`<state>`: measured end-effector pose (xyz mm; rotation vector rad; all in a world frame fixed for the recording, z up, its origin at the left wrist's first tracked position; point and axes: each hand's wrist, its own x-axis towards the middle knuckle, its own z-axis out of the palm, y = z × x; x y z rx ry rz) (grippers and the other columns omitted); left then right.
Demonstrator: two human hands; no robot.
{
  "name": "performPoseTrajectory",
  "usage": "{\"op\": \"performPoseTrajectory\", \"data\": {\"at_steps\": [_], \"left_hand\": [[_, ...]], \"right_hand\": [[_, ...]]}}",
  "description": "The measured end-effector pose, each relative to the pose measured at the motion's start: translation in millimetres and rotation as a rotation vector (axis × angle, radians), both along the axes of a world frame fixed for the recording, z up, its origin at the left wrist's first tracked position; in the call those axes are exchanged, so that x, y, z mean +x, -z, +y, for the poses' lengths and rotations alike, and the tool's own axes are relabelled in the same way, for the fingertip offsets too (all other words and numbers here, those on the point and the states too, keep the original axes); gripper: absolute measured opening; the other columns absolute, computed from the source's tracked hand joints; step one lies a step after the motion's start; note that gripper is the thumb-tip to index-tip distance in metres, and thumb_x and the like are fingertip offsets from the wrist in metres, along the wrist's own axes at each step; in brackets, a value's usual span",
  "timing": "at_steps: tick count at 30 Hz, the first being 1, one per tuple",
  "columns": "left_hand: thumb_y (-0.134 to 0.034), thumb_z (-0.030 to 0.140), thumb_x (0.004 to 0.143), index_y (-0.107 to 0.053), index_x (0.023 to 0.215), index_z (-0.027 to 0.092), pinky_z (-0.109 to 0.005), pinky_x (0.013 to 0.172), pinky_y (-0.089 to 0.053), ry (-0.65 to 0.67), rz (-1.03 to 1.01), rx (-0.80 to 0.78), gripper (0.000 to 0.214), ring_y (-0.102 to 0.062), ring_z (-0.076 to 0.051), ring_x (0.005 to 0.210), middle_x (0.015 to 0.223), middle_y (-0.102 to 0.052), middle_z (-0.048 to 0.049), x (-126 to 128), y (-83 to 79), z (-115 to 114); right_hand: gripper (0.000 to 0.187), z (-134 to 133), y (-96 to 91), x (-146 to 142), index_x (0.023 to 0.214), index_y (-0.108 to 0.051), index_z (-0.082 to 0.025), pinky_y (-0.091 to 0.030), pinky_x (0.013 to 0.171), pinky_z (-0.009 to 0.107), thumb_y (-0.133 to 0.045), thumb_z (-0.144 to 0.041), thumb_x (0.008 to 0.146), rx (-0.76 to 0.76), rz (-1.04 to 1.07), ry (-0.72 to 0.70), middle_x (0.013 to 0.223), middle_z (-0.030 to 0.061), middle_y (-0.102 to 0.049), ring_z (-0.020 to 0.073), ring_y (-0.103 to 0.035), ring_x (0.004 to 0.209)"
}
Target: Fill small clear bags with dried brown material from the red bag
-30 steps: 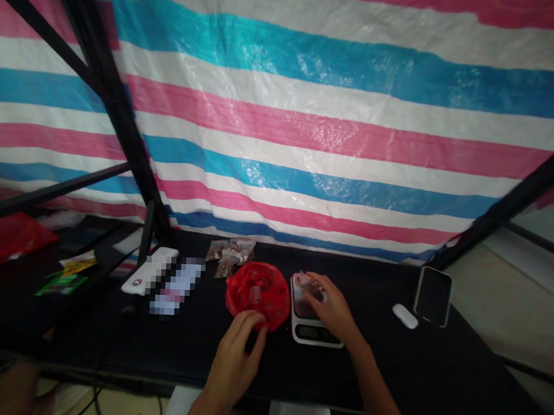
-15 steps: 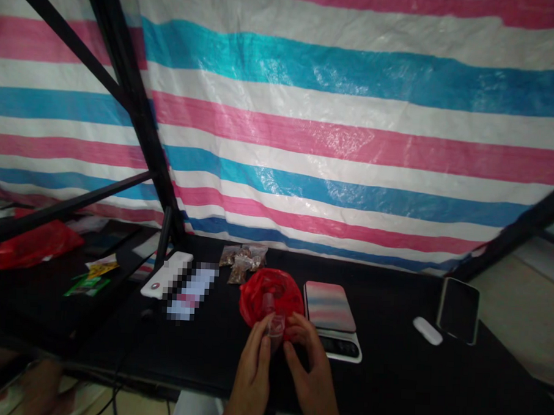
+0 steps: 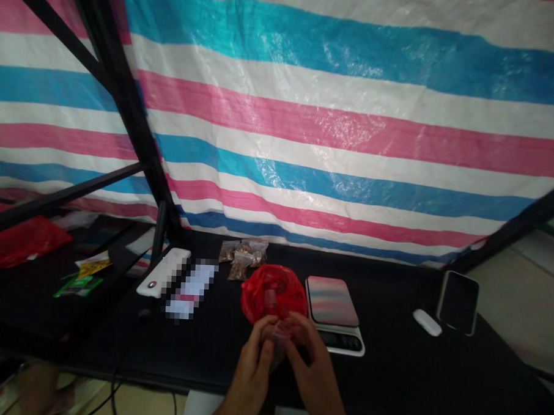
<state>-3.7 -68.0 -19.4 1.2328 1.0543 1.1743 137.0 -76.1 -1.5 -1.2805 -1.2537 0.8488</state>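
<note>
My left hand (image 3: 251, 368) and my right hand (image 3: 313, 380) meet at the table's near edge, fingers closed around a small clear plastic container (image 3: 280, 336). The hands hide most of it. Just behind them lies a crumpled red plastic bag (image 3: 273, 293), touching my left fingers. A second clear piece shows on the bag, though its shape is hard to tell. To the right stands a white digital kitchen scale (image 3: 334, 314) with nothing on its striped-looking, reflective plate. Several small clear bags of brown pieces (image 3: 243, 259) lie behind the red bag.
The black table (image 3: 379, 383) holds a white power bank (image 3: 163, 273), a pixelated packet (image 3: 191, 289), a black phone (image 3: 459, 302) and a white earbud case (image 3: 427, 322). A striped tarp (image 3: 335, 130) and black poles stand behind. A red bag (image 3: 21, 242) lies at left.
My right hand has left the scale and joined my left hand at the clear container, and the pink item on the scale is gone. The view has shifted slightly.
</note>
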Motion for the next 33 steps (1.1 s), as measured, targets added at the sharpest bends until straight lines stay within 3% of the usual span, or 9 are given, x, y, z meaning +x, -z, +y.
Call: {"op": "performPoseTrajectory", "data": {"at_steps": [3,5,9,12,18,24,29,33], "left_hand": [[-0.061,0.059,0.088,-0.059,0.122,0.019,-0.033,0.094,-0.053,0.051,-0.012,-0.045,0.053,-0.067,-0.023,0.105,0.114,-0.071,-0.0101,5,-3.7,-3],[-0.058,0.058,0.090,-0.065,0.109,0.018,-0.030,0.089,-0.053,0.071,-0.021,-0.083,0.044,-0.068,-0.021,0.094,0.102,-0.073,-0.0077,9,-4.3,-3],[-0.057,0.063,0.088,-0.069,0.091,0.018,-0.029,0.083,-0.053,-0.019,-0.095,-0.116,0.047,-0.065,-0.020,0.087,0.091,-0.072,-0.0055,14,0.2,0],[-0.059,0.064,0.086,-0.070,0.093,0.018,-0.029,0.084,-0.053,-0.086,-0.115,-0.129,0.048,-0.065,-0.020,0.088,0.094,-0.072,-0.0055,14,2.1,-1],[-0.059,0.058,0.090,-0.071,0.094,0.019,-0.029,0.085,-0.053,-0.043,-0.083,-0.080,0.042,-0.067,-0.021,0.090,0.098,-0.073,-0.0075,13,-5.1,-9],[-0.057,0.057,0.091,-0.069,0.093,0.018,-0.028,0.081,-0.054,-0.017,-0.085,-0.092,0.040,-0.067,-0.020,0.087,0.097,-0.074,-0.0067,15,-8.5,-14],[-0.059,0.060,0.089,-0.068,0.092,0.019,-0.029,0.079,-0.055,-0.051,-0.114,-0.107,0.042,-0.068,-0.021,0.088,0.095,-0.074,-0.0068,21,-7.5,-16],[-0.061,0.059,0.088,-0.068,0.091,0.018,-0.030,0.080,-0.056,-0.054,-0.111,-0.105,0.041,-0.069,-0.022,0.089,0.094,-0.074,-0.0070,22,-6.3,-17]], "right_hand": [[0.038,-1,8.2,-2,0.118,-0.068,-0.024,-0.056,0.090,0.036,-0.073,-0.035,0.082,-0.053,0.063,0.067,0.105,0.0057,-0.072,0.0234,-0.069,0.096],[0.044,-2,10.7,-1,0.122,-0.065,-0.024,-0.055,0.092,0.035,-0.074,-0.035,0.081,-0.058,0.097,0.070,0.104,0.0046,-0.071,0.0226,-0.068,0.096],[0.046,-5,9.0,4,0.129,-0.056,-0.025,-0.055,0.088,0.032,-0.069,-0.038,0.087,-0.071,0.168,-0.013,0.095,0.0020,-0.068,0.0195,-0.069,0.090],[0.042,-6,6.8,6,0.125,-0.056,-0.024,-0.055,0.085,0.030,-0.068,-0.039,0.087,-0.091,0.178,-0.003,0.091,0.0013,-0.067,0.0184,-0.068,0.086],[0.032,-6,4.0,5,0.116,-0.059,-0.022,-0.052,0.079,0.029,-0.067,-0.034,0.087,-0.033,0.135,-0.001,0.082,-0.0004,-0.063,0.0177,-0.063,0.078],[0.015,-10,5.8,5,0.098,-0.063,-0.022,-0.052,0.081,0.030,-0.065,-0.032,0.087,0.047,0.129,0.082,0.098,0.0043,-0.065,0.0190,-0.063,0.087],[0.037,-14,10.0,5,0.125,-0.056,-0.023,-0.054,0.085,0.031,-0.062,-0.040,0.092,-0.026,0.153,0.051,0.092,0.0021,-0.066,0.0189,-0.066,0.086],[0.036,-14,15.7,4,0.120,-0.060,-0.023,-0.055,0.087,0.032,-0.063,-0.044,0.092,-0.046,0.148,0.068,0.100,0.0045,-0.068,0.0198,-0.067,0.091]]}}
